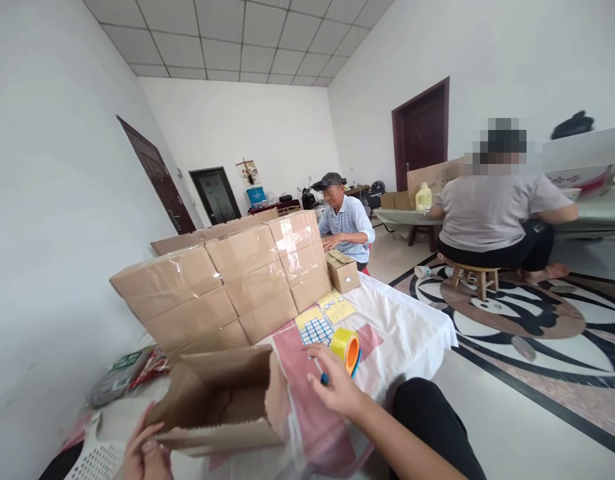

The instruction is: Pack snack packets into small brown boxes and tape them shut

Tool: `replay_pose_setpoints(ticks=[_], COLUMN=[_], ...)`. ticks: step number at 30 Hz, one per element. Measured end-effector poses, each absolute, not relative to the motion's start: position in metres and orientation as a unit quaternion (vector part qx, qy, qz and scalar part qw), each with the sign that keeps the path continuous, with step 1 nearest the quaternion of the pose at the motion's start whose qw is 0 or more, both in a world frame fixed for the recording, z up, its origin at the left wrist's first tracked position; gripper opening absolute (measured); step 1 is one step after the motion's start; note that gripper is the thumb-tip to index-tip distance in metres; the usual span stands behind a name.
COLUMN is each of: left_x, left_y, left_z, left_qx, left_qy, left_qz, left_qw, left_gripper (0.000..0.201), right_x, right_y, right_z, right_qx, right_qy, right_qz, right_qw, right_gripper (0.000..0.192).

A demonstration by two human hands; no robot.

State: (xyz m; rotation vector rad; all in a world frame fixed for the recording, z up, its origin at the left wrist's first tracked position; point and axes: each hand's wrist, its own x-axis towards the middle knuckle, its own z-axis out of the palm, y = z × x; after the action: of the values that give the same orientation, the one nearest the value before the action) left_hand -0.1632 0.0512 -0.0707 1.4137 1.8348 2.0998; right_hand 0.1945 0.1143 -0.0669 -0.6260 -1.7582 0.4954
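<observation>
An open brown cardboard box (222,400) lies on its side at the near edge of the white cloth-covered table (412,320). My left hand (144,453) grips its lower flap at the bottom left. My right hand (337,383) is closed on the blue handle of a tape dispenser (347,348) that carries a yellow roll on an orange core, just right of the box. Two yellow label sheets (324,319) lie on the table beyond the dispenser.
A wall of sealed, taped cartons (237,280) is stacked on the table's left. A person in a cap (344,223) works on a small box (343,272) at the far end. Another person (497,213) sits on a stool at a green table, back turned.
</observation>
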Motion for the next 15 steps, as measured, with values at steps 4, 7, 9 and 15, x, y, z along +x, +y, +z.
replay_pose_setpoints(ticks=[4,7,9,15], left_x=[-0.148,-0.137,-0.130,-0.116], left_y=[0.044,0.038,0.036,0.029], left_z=[-0.079,-0.075,-0.071,-0.073], left_qx=[0.420,0.404,0.384,0.349], left_qy=[0.573,0.559,0.552,0.528], left_qz=[0.699,0.716,0.732,0.762], left_qw=[0.081,0.106,0.108,0.136], left_gripper=[0.045,0.048,0.052,0.059], right_x=[0.172,0.159,0.156,0.153], right_y=[0.110,0.108,0.106,0.105], right_z=[-0.081,-0.090,-0.094,-0.102], right_qx=[-0.248,-0.225,-0.237,-0.223], right_qy=[-0.803,-0.801,-0.798,-0.817], right_qz=[0.334,0.361,0.343,0.328], right_qw=[0.427,0.421,0.434,0.419], right_gripper=[0.100,0.107,0.093,0.103])
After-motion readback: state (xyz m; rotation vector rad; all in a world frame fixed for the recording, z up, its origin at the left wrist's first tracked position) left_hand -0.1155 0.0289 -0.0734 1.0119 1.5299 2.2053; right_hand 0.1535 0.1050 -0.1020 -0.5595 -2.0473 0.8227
